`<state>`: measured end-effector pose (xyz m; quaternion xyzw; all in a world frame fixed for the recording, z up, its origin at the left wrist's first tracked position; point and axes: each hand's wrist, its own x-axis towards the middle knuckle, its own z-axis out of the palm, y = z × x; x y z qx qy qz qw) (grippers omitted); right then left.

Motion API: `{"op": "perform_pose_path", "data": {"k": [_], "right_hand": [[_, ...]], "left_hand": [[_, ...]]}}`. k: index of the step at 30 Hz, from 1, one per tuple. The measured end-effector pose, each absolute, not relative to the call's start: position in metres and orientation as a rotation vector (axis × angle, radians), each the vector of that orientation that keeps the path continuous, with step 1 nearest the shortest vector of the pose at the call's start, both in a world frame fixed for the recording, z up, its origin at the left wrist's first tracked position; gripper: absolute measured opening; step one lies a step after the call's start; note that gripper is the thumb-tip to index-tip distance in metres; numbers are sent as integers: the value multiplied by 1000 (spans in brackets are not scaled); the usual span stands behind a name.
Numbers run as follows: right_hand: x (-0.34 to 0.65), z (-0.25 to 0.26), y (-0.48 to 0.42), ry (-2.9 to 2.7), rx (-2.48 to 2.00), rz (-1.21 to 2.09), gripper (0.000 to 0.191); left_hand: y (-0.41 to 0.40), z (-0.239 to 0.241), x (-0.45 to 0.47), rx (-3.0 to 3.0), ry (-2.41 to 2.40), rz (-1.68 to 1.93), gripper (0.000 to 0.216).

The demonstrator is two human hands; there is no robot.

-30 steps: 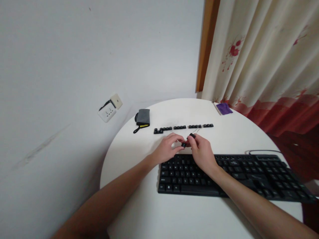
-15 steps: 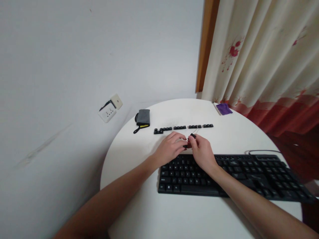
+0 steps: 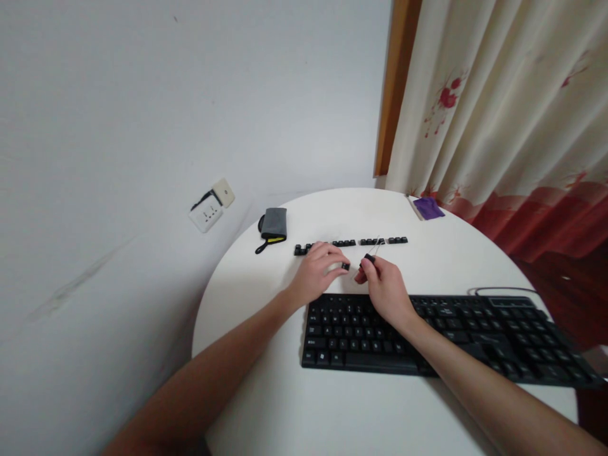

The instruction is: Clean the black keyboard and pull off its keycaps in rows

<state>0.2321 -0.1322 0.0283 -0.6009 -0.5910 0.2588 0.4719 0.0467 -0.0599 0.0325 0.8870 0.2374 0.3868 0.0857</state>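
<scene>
Between the thumb and fingertips of my left hand [image 3: 314, 272] is a small black keycap [image 3: 346, 266], held just above the white table. My right hand [image 3: 386, 285] is closed round the black handle of a wire keycap puller [image 3: 369, 258], whose thin wires point away from me. Both hands are over the far edge of a black keyboard [image 3: 380, 360], my right wrist crossing its keys. Beyond them, loose black keycaps [image 3: 344, 243] lie in a row of small groups. My left hand hides part of the row's left end.
A grey pouch [image 3: 274, 223] with a black loop lies at the table's far left. Near the far right edge is a purple cloth [image 3: 428, 208]. The keyboard's cable [image 3: 503, 289] runs off to the right. A wall with a socket [image 3: 206, 213] borders the left side.
My left hand has moved left and away from my right hand, with the keycap in its fingers. My right hand stays nearly in place; the puller's wires now point slightly higher.
</scene>
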Motion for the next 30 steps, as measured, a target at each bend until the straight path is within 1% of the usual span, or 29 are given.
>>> {"op": "perform_pose_path", "data": {"k": [2,6,13,18,20,24,26,30], "right_hand": [[231,27,-132,-1430,-1465,654,40],[230,26,-132,-1417,-1449,665,39],[230,26,-131,-1407,-1449,660,41],[229,27,-132,-1409,-1448,675,41],[229,27,-131,-1409,-1452,675,41],[230,28,-131,-1415,-1450,675,41],[230,28,-131,-1415,-1448,679,41],[229,28,-132,-1416,-1443,690,40]], "left_hand": [[-41,30,34,2634,867,1188,16],[-12,23,13,2645,1094,1060,17],[-9,13,10,2625,1370,805,10],[-8,5,10,2576,1503,862,11],[-8,4,9,2572,1519,893,19],[-9,4,8,2560,1592,902,44],[-9,4,7,2543,1650,885,49],[-8,4,6,2509,1720,883,52]]}}
